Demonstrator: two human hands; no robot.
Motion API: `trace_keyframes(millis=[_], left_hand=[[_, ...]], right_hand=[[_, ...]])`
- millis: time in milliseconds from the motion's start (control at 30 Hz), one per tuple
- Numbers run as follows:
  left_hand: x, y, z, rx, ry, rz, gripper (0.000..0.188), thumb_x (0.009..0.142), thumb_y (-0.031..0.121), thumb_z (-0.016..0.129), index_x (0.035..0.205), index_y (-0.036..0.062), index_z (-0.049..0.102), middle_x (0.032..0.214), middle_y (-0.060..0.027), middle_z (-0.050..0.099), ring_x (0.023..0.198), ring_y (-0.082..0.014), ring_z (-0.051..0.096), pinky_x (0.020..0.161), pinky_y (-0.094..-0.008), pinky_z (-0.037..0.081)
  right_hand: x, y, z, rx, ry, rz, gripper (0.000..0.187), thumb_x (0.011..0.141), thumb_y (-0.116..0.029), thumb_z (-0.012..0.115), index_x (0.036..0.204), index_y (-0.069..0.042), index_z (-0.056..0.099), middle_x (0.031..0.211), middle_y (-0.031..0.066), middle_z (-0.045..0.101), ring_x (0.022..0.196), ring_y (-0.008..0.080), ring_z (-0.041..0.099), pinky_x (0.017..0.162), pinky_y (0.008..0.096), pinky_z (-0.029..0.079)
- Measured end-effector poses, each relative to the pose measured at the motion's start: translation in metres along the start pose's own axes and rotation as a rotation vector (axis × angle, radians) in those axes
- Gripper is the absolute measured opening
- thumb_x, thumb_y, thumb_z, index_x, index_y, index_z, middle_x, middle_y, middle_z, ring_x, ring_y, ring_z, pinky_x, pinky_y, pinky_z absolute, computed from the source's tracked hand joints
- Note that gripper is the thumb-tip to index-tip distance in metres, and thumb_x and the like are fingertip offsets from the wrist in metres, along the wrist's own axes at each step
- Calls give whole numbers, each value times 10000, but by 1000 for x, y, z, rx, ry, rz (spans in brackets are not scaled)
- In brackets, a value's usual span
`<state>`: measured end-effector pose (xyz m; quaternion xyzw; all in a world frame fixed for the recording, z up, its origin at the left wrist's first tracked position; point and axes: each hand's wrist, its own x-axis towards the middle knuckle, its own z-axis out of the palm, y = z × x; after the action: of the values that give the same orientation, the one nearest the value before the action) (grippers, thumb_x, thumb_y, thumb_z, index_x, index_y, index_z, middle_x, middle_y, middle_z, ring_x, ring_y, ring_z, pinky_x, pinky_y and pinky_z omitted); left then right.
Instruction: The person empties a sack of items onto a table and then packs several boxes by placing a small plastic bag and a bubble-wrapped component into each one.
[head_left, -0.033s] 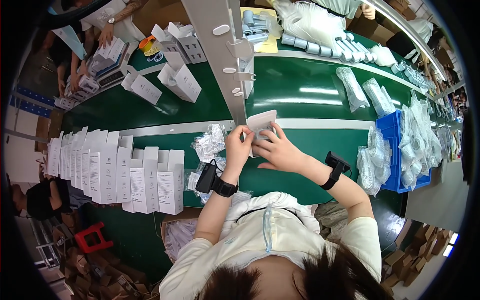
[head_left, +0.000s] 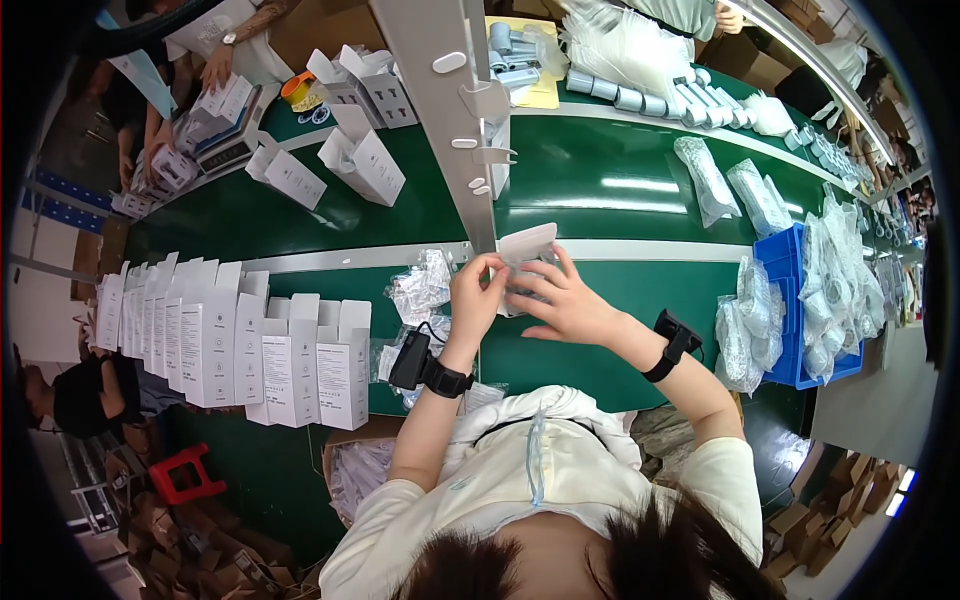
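Note:
Near the middle of the green bench, a small white box [head_left: 528, 243] stands with its flap raised, and something clear and shiny shows at its mouth. My left hand [head_left: 477, 298] pinches the box's left edge between thumb and fingers. Curled over the mouth and right side is my right hand [head_left: 568, 303], its fingers bent and slightly apart, its thumb lower down. My fingers hide most of the box's body and whatever lies inside. Small clear bags with white contents [head_left: 420, 290] lie just left of my left hand.
A row of open white boxes [head_left: 290, 365] stands on the left. At the right, a blue bin [head_left: 785, 260] holds bubble-wrapped items [head_left: 832, 275]. A grey metal post [head_left: 450, 110] rises just beyond my hands. Across the belt, other people handle boxes and grey cylinders [head_left: 630, 100].
The box's raised flap has tilted slightly, and my right fingers have shifted a little at its mouth. My left hand keeps its pinch.

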<state>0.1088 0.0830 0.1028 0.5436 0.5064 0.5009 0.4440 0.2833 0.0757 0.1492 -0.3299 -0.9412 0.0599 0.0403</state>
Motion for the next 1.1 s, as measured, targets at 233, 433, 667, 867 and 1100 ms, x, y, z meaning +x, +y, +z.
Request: trace_keyframes(millis=[233, 433, 667, 867, 1100], left_hand=[[-61, 3, -168, 1204, 305, 75, 853, 553, 234, 774, 1271, 63, 347, 1356, -177, 241, 1239, -345, 205, 984, -479, 193], [-120, -35, -216, 1597, -148, -251, 900, 543, 240, 766, 1290, 43, 305, 1382, -167, 200, 1258, -353, 190, 990, -528, 175], [-113, -15, -165, 1287, -196, 58, 836, 551, 193, 764, 1240, 31, 318, 1312, -182, 263, 1181, -388, 279, 958, -524, 245], [-75, 21, -19, 843, -127, 256, 843, 571, 222, 776, 1250, 46, 308, 1301, -241, 195, 1192, -402, 246, 981, -457, 246], [-40, -57, 59, 867, -149, -10, 823, 629, 191, 757, 1281, 24, 282, 1313, -225, 166, 1142, -383, 305, 927, -423, 319]], right_hand=[[-25, 30, 62, 843, 603, 372, 985, 560, -289, 786, 1333, -64, 219, 1297, 143, 340, 1248, 290, 266, 1039, 444, 192], [-3, 49, 78, 1255, 458, 465, 1078, 545, -97, 781, 1367, -72, 84, 1317, 122, 312, 1251, 249, 277, 1007, 361, 274], [43, 182, 77, 1198, 889, 625, 1087, 534, -39, 772, 1379, -148, 96, 1290, 112, 343, 1192, 254, 359, 936, 385, 369], [57, 200, 92, 1062, 823, 532, 1025, 642, -209, 734, 1388, -104, 39, 1370, 170, 240, 1281, 330, 210, 1026, 413, 210], [-68, 318, 75, -428, 654, 1385, 476, 815, -286, 539, 1241, -108, 422, 1248, 163, 414, 1202, 432, 269, 921, 586, 272]])
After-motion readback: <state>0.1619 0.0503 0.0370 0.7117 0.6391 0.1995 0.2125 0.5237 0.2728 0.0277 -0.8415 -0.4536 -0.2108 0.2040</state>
